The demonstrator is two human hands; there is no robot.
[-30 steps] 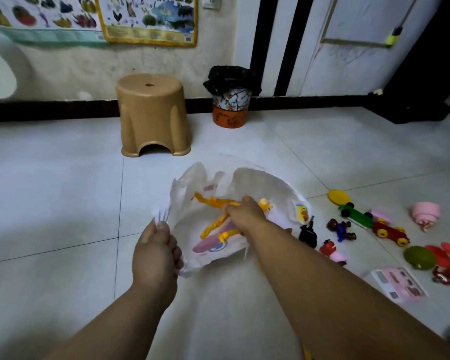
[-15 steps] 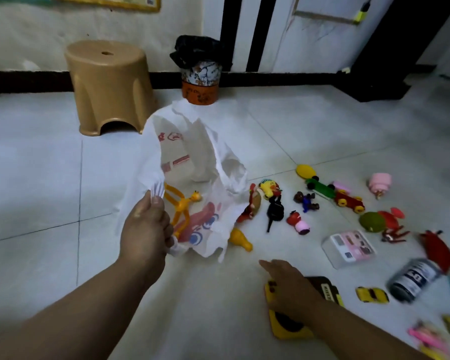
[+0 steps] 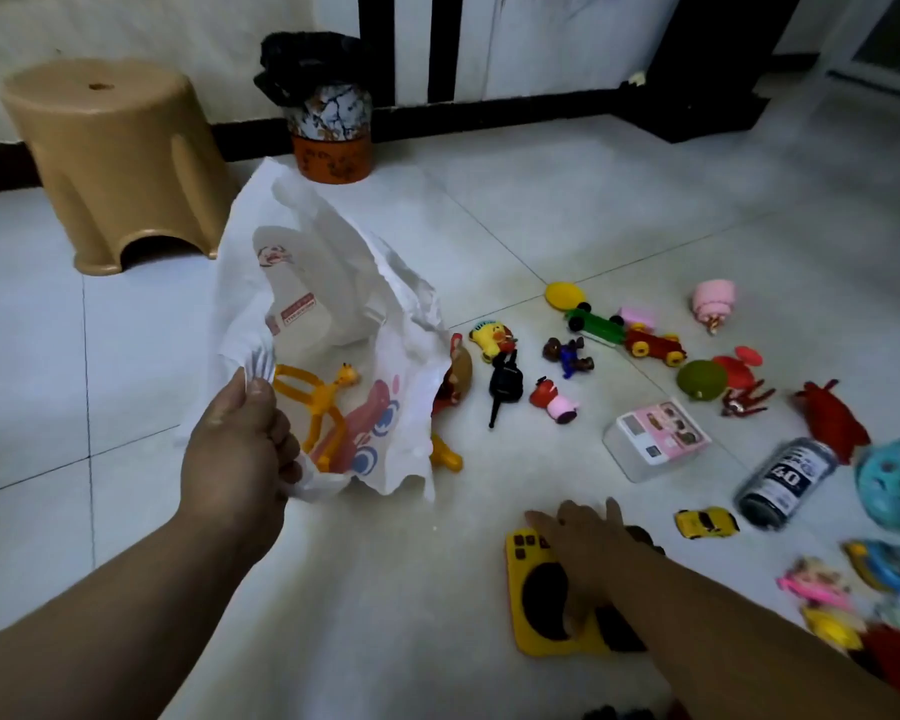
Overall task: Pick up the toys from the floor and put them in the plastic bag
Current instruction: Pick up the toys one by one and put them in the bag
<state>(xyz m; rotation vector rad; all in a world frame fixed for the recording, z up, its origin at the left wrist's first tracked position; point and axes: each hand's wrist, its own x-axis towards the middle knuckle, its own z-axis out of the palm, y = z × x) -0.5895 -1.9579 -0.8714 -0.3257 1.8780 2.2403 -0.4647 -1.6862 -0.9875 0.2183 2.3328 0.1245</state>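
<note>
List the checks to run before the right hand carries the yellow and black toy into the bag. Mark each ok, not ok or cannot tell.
1. Rim of the plastic bag gripped by the left hand: ok.
2. Bag mouth open and facing up: ok.
3. Contact of the right hand with the yellow and black toy: ok, the hand lies on top of it.
4. Fingers closed round that toy: cannot tell.
5. Room in the bag: ok, the orange giraffe lies low inside.
6. Toy lifted: not ok, it lies flat on the floor.
</note>
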